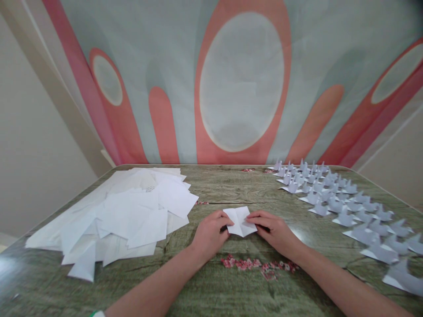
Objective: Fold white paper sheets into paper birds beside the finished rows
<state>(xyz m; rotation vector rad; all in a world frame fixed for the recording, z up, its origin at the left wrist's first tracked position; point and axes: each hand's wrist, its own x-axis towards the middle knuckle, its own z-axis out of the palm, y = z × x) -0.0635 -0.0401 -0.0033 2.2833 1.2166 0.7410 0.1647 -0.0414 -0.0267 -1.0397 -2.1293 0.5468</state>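
A small square of white paper (241,222) with crease lines is held between my two hands, near the middle of the table. My left hand (211,232) pinches its left edge, thumb and fingers closed on it. On the opposite edge, my right hand (273,230) grips the paper with fingertips on top. A crease runs down the middle, and the sheet looks slightly bent along it. The undersides of the fingers are hidden.
A broad, loose pile of white paper sheets (132,211) covers the table's left side, with one folded piece (85,264) at its front. Rows of folded paper birds (345,217) stand along the right. The wood-patterned table (218,185) meets a patterned backdrop (241,83).
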